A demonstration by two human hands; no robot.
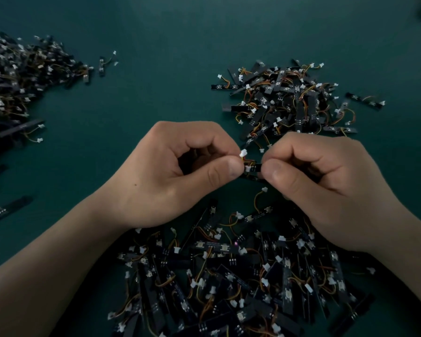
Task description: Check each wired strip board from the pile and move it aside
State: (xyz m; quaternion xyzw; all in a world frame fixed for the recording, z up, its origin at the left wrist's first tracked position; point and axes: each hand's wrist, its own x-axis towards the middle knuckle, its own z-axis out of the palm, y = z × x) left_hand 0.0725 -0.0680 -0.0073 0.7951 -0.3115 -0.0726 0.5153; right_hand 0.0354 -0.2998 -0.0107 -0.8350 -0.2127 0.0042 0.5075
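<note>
Head view: near the middle of the frame a small black strip board (252, 168) with thin wires and a white plug (243, 153) is held up over the green table (161, 76). The left hand (165, 176) pinches the board's left end between thumb and curled forefinger, and the plug sticks out just past the fingertips. The right hand (331, 183) pinches the right end the same way, its other fingers folded in. Only a short stretch of the board shows between the two thumbs; the fingers hide the rest.

At 6 o'clock, under both wrists, lies a big pile (229, 276) of similar boards with tangled wires. At 1 o'clock, just beyond the right knuckles, sits a second heap (289, 100). At 9 to 10 o'clock, against the left edge, a third heap (17, 88) lies dim and well apart from the hands. A lone board (9, 210) rests at 8 o'clock.
</note>
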